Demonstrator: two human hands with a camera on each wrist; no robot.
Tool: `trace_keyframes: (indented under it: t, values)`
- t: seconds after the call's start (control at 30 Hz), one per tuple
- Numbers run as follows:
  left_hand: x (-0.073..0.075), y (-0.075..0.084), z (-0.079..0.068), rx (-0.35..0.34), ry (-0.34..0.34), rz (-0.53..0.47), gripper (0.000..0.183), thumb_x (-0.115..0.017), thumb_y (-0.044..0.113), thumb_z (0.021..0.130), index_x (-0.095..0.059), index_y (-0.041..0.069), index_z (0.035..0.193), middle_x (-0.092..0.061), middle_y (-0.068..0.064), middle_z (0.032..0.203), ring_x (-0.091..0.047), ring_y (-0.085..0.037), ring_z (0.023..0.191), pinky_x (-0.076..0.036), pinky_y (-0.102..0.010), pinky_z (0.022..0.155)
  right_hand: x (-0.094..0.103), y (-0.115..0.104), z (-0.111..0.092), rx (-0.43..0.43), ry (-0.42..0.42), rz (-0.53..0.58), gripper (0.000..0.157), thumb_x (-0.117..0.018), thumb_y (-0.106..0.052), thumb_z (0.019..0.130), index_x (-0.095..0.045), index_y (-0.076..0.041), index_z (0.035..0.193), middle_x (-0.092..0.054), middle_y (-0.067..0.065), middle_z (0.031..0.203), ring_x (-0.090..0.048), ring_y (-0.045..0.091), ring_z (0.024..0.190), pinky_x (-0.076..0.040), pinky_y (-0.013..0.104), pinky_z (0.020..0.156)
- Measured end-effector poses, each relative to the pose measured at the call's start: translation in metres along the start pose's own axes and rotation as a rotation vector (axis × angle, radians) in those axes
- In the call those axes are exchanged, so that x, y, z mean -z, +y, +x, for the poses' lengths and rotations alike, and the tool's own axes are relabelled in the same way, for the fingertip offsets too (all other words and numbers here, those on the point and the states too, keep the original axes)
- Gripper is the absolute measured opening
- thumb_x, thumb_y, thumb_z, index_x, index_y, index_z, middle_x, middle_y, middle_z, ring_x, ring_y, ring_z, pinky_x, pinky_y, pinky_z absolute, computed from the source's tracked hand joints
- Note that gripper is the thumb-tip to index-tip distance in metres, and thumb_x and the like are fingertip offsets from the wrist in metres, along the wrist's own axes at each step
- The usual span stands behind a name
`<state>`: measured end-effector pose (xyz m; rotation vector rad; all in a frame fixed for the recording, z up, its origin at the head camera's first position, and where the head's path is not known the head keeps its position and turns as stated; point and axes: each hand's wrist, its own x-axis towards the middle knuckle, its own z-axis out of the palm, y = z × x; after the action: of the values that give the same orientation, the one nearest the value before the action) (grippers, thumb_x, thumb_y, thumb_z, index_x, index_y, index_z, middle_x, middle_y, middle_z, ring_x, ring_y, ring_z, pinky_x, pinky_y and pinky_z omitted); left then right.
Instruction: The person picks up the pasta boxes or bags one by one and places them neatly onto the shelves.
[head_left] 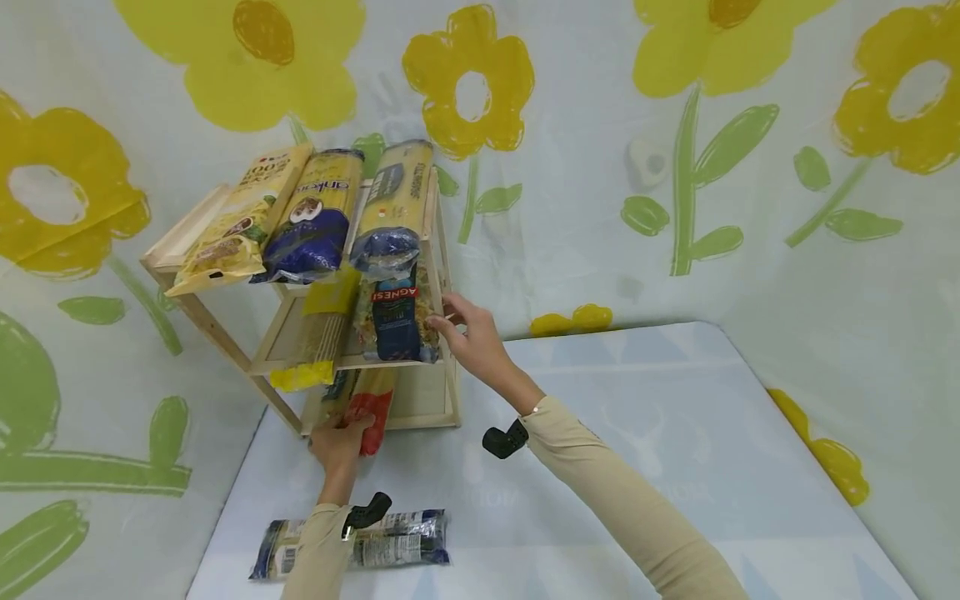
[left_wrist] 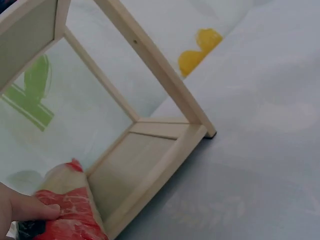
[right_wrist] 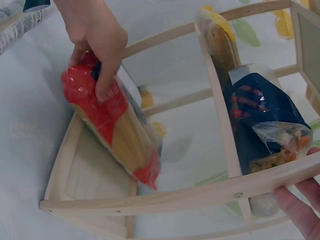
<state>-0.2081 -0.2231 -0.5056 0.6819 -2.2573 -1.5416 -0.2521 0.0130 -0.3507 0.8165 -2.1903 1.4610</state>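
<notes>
My left hand point(head_left: 339, 443) grips the near end of a red-ended pasta packet point(head_left: 372, 407) on the bottom shelf of a wooden rack point(head_left: 453, 392). In the right wrist view, that packet point(right_wrist: 117, 117) slants into the rack, with the left hand point(right_wrist: 100, 35) over its red end and long pasta showing through the wrap. Another packet lies close beside it, partly hidden. My right hand point(head_left: 478, 346) holds the rack's right side post, its fingers point(right_wrist: 295, 212) at the wooden bar. Nearest to it, a blue-labelled bag of short pasta point(head_left: 397, 317) stands on the middle shelf.
On the top shelf lie a yellow packet point(head_left: 238, 218), a blue and yellow packet point(head_left: 318, 208) and a spaghetti packet point(head_left: 396, 196). A yellow-ended packet point(head_left: 318, 333) juts over the middle shelf's edge. Dark-ended packets point(head_left: 397, 542) lie on the table point(head_left: 600, 500) under the left forearm.
</notes>
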Motion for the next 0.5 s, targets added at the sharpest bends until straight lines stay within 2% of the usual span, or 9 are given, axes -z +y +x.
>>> trace_keyframes:
  t: [0.1,0.17,0.27,0.37,0.43,0.5]
  values:
    - [0.000,0.003,0.001,0.003,-0.045,-0.005,0.049,-0.078,0.012,0.077,-0.061,-0.012,0.116,-0.060,-0.031,0.112,-0.058,-0.041,0.099,-0.049,-0.049,0.082,0.001,0.000,0.000,0.004,0.016,0.001,0.018,-0.059,-0.014,0.095,-0.060,0.000,0.106,-0.067,0.009,0.092,-0.067,0.020,0.079,-0.052,0.028,0.072]
    - [0.002,0.006,0.000,-0.018,-0.083,0.037,0.050,-0.076,0.014,0.079,-0.059,-0.011,0.119,-0.060,-0.031,0.112,-0.058,-0.041,0.100,-0.049,-0.050,0.082,0.001,0.001,0.001,0.004,0.016,-0.001,0.019,-0.058,-0.014,0.095,-0.060,0.000,0.107,-0.067,0.009,0.092,-0.067,0.020,0.079,-0.052,0.027,0.073]
    - [0.010,0.009,-0.002,-0.073,-0.150,0.142,0.049,-0.073,0.016,0.081,-0.058,-0.011,0.120,-0.060,-0.032,0.110,-0.060,-0.040,0.089,-0.053,-0.044,0.066,0.000,0.002,0.001,0.005,0.004,0.000,0.020,-0.058,-0.016,0.095,-0.060,-0.001,0.108,-0.067,0.008,0.093,-0.067,0.018,0.080,-0.052,0.025,0.074]
    - [0.020,0.011,-0.003,-0.127,-0.244,0.230,0.051,-0.070,0.017,0.083,-0.055,-0.010,0.123,-0.059,-0.032,0.110,-0.060,-0.034,0.077,-0.049,-0.033,0.053,-0.001,0.002,0.001,0.003,0.000,-0.007,0.019,-0.057,-0.017,0.096,-0.060,-0.002,0.108,-0.067,0.007,0.093,-0.066,0.017,0.081,-0.051,0.024,0.075]
    - [0.026,0.012,-0.002,-0.170,-0.303,0.281,0.048,-0.068,0.016,0.084,-0.055,-0.010,0.123,-0.060,-0.030,0.107,-0.059,-0.031,0.074,-0.046,-0.030,0.051,-0.002,0.002,0.000,0.003,0.002,-0.009,0.019,-0.058,-0.017,0.096,-0.060,-0.002,0.108,-0.067,0.008,0.093,-0.066,0.017,0.081,-0.051,0.025,0.075]
    - [0.032,0.014,0.000,-0.216,-0.355,0.312,0.043,-0.067,0.015,0.085,-0.057,-0.009,0.120,-0.062,-0.027,0.105,-0.059,-0.030,0.077,-0.045,-0.029,0.055,-0.002,0.003,0.000,0.005,0.001,-0.011,0.019,-0.058,-0.017,0.096,-0.060,-0.002,0.107,-0.067,0.008,0.093,-0.066,0.018,0.081,-0.052,0.027,0.075]
